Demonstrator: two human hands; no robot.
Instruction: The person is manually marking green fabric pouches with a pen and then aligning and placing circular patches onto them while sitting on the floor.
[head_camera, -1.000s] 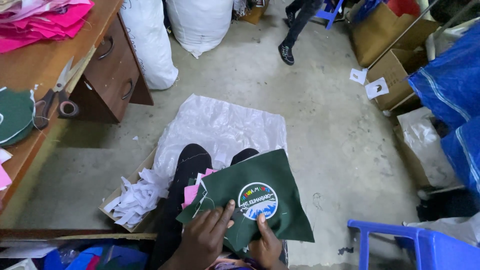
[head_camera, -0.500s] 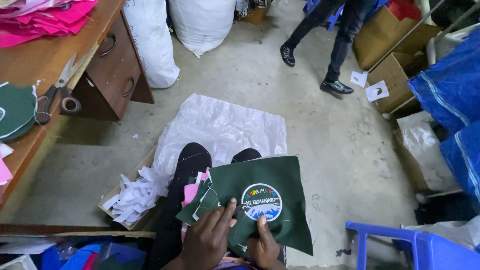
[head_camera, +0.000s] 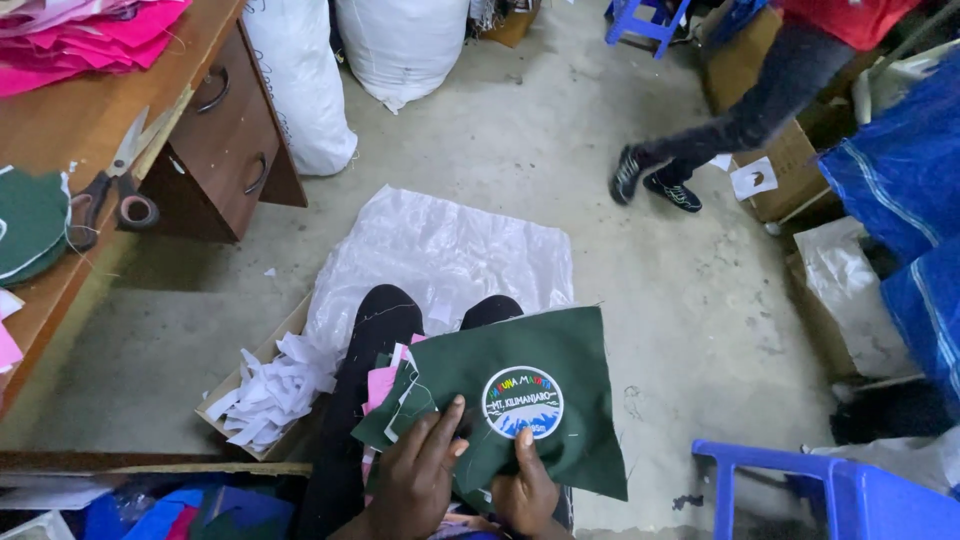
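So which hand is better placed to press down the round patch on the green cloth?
Probably the right hand: its thumb lies just below the round patch. The left hand holds the green cloth edge farther left.

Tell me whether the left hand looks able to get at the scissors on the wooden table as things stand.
Probably yes: the left hand rests on the green cloth, and the scissors lie uncovered at the wooden table edge on that side, though it looks a long stretch.

Left hand (head_camera: 415, 480) lies flat, fingers spread; right hand (head_camera: 525, 490) sits beside it, thumb raised.
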